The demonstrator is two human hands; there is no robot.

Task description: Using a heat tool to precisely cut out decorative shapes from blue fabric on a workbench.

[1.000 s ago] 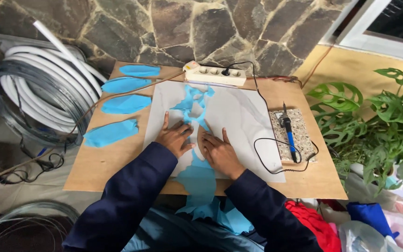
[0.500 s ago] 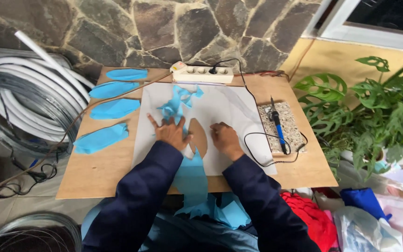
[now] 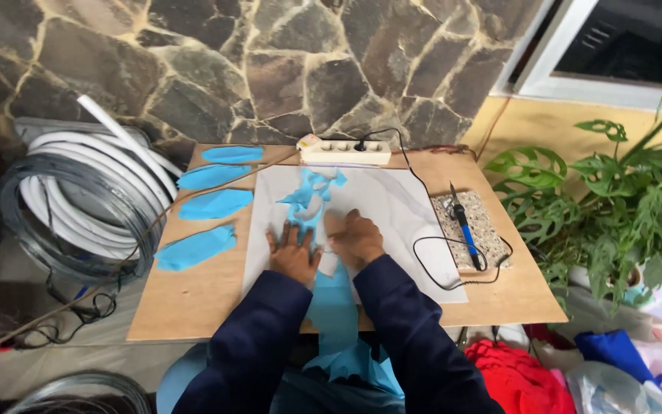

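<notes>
My left hand [image 3: 293, 253] lies flat, fingers spread, on a strip of blue fabric [image 3: 309, 201] that runs across a white sheet [image 3: 392, 207] on a wooden board [image 3: 193, 299]. To its right, my right hand [image 3: 355, 238] rests on the sheet with fingers curled beside the fabric; whether it pinches something I cannot tell. The blue strip continues down between my dark blue sleeves and hangs over the board's near edge [image 3: 335, 307].
Several cut blue fabric pieces [image 3: 214, 204] lie on the board's left side. A white power strip [image 3: 344, 150] sits at the back. A blue-handled soldering tool [image 3: 464, 228] rests on a speckled tile [image 3: 473, 230]. Coiled white hose and wire [image 3: 78, 207] lie left, a plant [image 3: 614, 207] right.
The camera view has shifted. My hands have stayed on the fabric and sheet; the right hand's fingers have curled in from a flatter pose.
</notes>
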